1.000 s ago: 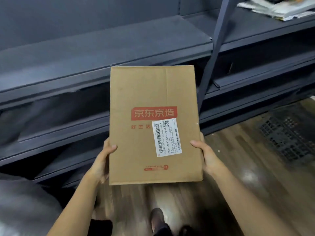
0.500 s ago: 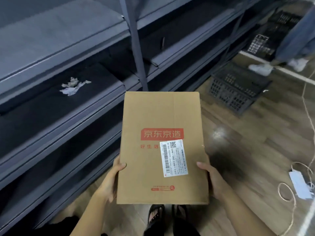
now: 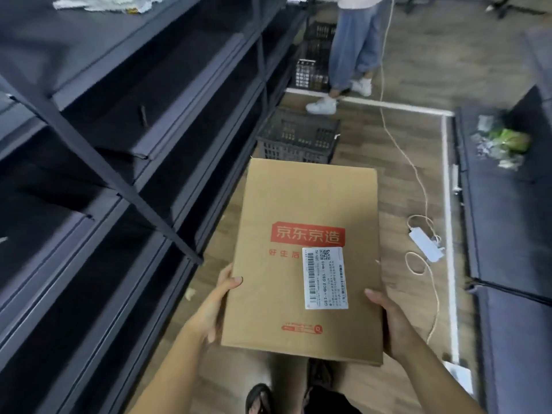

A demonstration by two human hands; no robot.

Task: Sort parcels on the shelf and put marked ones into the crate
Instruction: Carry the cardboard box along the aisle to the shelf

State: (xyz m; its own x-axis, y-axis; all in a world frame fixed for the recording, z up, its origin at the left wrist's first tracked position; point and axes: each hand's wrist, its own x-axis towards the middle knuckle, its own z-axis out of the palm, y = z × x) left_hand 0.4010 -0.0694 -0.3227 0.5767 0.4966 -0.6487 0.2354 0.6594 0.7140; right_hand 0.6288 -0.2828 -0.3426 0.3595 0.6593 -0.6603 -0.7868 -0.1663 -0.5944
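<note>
I carry a flat brown cardboard parcel point(image 3: 304, 210) with a red printed logo and a white barcode label, held level in front of me over the wooden floor. My left hand point(image 3: 213, 306) grips its left edge, thumb on top. My right hand point(image 3: 391, 321) grips the right edge, thumb on top too. A dark plastic crate point(image 3: 295, 138) stands on the floor just beyond the parcel's far edge, beside the shelf. Its inside looks empty as far as I can see.
Dark grey shelving point(image 3: 125, 150) runs along my left. A person in jeans and white shoes point(image 3: 349, 55) stands past the crate, near further crates point(image 3: 310, 70). A white power strip point(image 3: 425, 245) with cable lies on the floor at right, by a dark low unit point(image 3: 507, 204).
My view has turned from the shelf to the aisle. The parcel stays in both hands, and the crate now lies straight ahead and closer.
</note>
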